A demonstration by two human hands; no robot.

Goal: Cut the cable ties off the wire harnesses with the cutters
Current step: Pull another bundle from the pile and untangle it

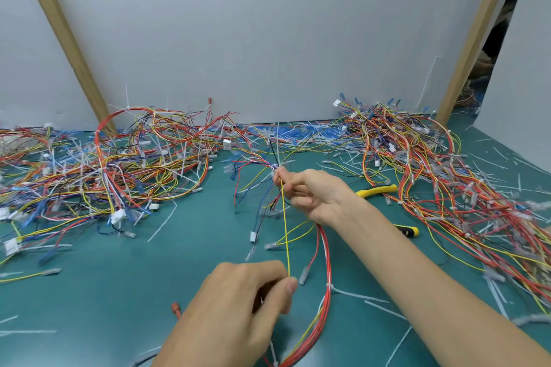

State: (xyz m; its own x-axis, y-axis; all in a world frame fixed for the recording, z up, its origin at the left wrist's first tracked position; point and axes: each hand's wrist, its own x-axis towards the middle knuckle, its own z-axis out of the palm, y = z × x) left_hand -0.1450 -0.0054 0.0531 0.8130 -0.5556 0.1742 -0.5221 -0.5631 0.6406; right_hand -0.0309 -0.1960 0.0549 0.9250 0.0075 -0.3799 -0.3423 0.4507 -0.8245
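Harness [326, 250] judged light, limp, tangle-prone; best held beside a tie [330, 286]. Right hand [313, 197] grips its bunched wires; left hand [238, 307] pinches one yellow wire [286, 235]. Cutters [377, 190] lie unheld toward the worktop's [119, 292] right edge.

The flat teal-green table mat [119, 292] contrasts with the tangled wire harnesses [119, 164] in red, yellow, orange, blue, black and white, and with the thin white plastic cable ties [357, 295]. The hand cutters [377, 190] have yellow-and-black handles. The plain wall panels [268, 39] are pale grey and the wooden battens [65, 39] are light tan.
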